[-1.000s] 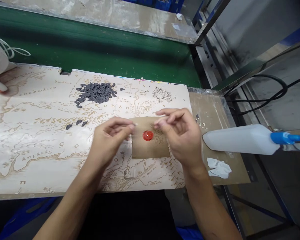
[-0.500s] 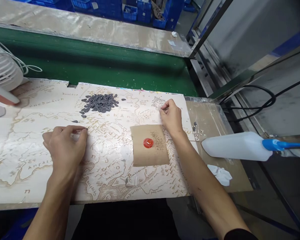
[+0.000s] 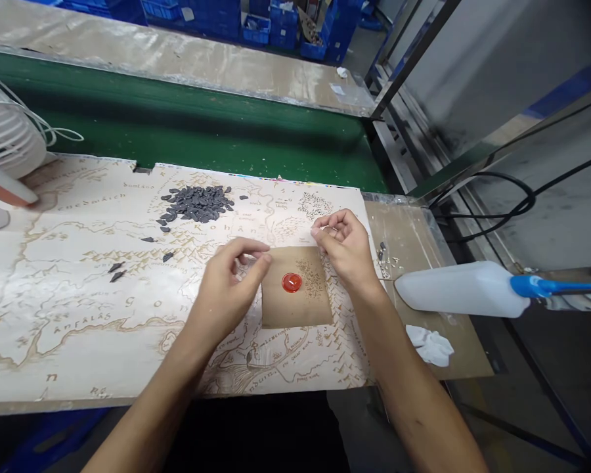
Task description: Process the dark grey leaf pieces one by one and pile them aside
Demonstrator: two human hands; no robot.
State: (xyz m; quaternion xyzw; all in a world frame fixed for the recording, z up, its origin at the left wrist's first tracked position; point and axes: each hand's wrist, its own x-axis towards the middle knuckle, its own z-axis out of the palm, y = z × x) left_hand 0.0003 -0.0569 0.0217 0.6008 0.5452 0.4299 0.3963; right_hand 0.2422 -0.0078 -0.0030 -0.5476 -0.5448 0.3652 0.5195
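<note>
You have two hands in view: one left hand (image 3: 234,279) and one right hand (image 3: 343,246). Below them are one map (image 3: 103,348), one brown sheet (image 3: 285,312) and one red drop (image 3: 291,282). You have one dark heap (image 3: 201,203), whose pieces overlap too much for a sure count, and at least five loose pieces (image 3: 168,257). There are also one pale heap (image 3: 315,205), one bottle (image 3: 460,289) and one fan (image 3: 14,141).

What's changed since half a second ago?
The left hand has moved right across the map sheet to the left edge of the brown square, uncovering loose dark pieces. The right hand has drawn slightly back from the pale bits. Whether either holds anything is too small to tell. The red disc, dark pile and bottle stayed put.
</note>
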